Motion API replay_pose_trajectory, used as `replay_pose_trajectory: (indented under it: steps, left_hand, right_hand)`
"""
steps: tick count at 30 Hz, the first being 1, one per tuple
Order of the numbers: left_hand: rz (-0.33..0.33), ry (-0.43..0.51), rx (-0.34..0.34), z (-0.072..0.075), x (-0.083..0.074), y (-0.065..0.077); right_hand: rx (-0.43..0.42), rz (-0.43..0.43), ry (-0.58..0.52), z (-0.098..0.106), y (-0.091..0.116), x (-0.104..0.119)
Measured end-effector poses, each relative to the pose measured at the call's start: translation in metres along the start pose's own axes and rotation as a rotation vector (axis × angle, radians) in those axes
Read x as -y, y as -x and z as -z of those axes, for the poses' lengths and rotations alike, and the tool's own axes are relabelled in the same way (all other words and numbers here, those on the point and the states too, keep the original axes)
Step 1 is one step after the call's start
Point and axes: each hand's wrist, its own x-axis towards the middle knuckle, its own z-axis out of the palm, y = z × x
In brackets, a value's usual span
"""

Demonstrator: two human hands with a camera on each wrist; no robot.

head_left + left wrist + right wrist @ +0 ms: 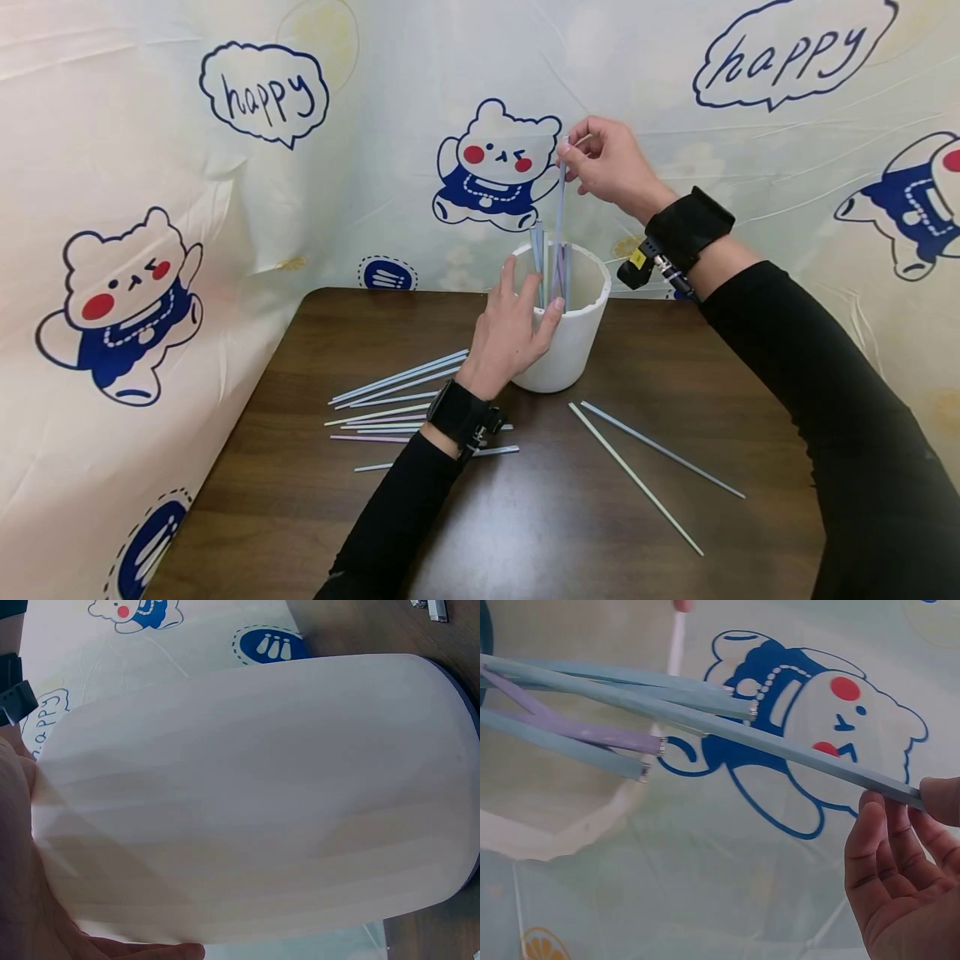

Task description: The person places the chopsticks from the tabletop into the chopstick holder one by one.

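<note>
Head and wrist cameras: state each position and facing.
Head: worn there, facing forward and down at a brown wooden table; left hand, right hand, black sleeves show.
Left wrist: worn there, facing a round white bucket; left hand at edge.
Right wrist: worn there, facing the right hand pinching a thin blue stick.
Head and right wrist share that stick.

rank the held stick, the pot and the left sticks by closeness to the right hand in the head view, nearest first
1. Held stick: pinched in the right hand
2. Pot: below that hand, slightly to its left
3. Left sticks: lying on the table, left of the pot
</note>
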Motion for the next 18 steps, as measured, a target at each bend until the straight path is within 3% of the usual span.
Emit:
replay_pose_trajectory:
  steps: [18]
  left_hand:
    - [0.021,0.002,0.032,0.000,0.000,-0.001]
  right_hand:
    - [0.092,0.045,0.049,-0.029,0.010,-0.042]
